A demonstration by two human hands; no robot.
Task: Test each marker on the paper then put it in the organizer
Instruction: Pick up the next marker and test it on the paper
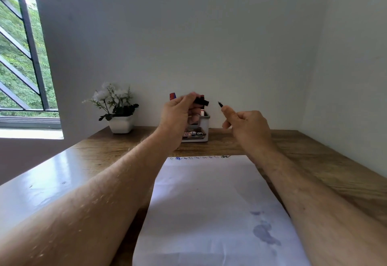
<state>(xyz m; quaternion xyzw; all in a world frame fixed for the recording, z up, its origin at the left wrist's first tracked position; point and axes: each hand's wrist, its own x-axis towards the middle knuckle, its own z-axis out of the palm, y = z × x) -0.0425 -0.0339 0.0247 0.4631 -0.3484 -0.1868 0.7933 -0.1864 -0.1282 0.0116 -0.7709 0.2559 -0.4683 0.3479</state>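
White flowers in white faceted pot (121,125) at wall, left. Left hand (178,117) pinches black marker cap (202,102), hiding most of white organizer (204,128); red and blue markers (173,96) barely show behind fingers, label partly legible. Right hand (248,127) curled round uncapped marker (221,104), only dark tip visible. White paper (211,203), test scribbles along far edge, cut off below, lies on glossy wood-grain desk (335,173).

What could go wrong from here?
1. The marker in the right hand is uncapped, its tip bare: it could smear skin or dry out.
2. The left hand holds the cap right in front of the organizer; recapping there could knock it.
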